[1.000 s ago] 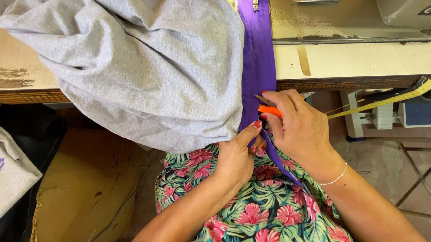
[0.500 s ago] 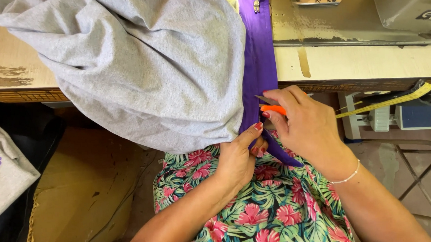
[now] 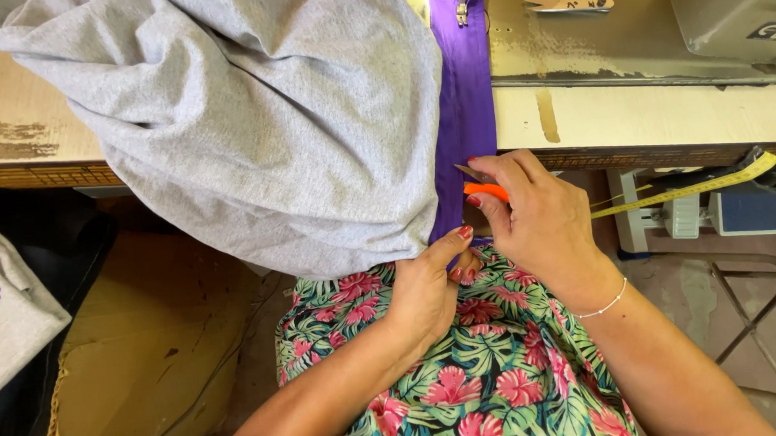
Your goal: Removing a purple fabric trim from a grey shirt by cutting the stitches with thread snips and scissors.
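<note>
Gripping orange snips (image 3: 486, 189) at the table's front edge (image 3: 668, 153), right hand (image 3: 538, 214) closed; left hand (image 3: 431, 282) pinches purple strip (image 3: 464, 108) beside grey cloth (image 3: 250, 119).

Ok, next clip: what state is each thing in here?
Grey fabric: bunched, hanging over the table edge.
Purple strip: running from the machine down to the lap.
Left hand: pinching the strip's lower end.
Right hand: gripping orange snips against the strip.
Yellow tape measure: dangling off the table.
</note>
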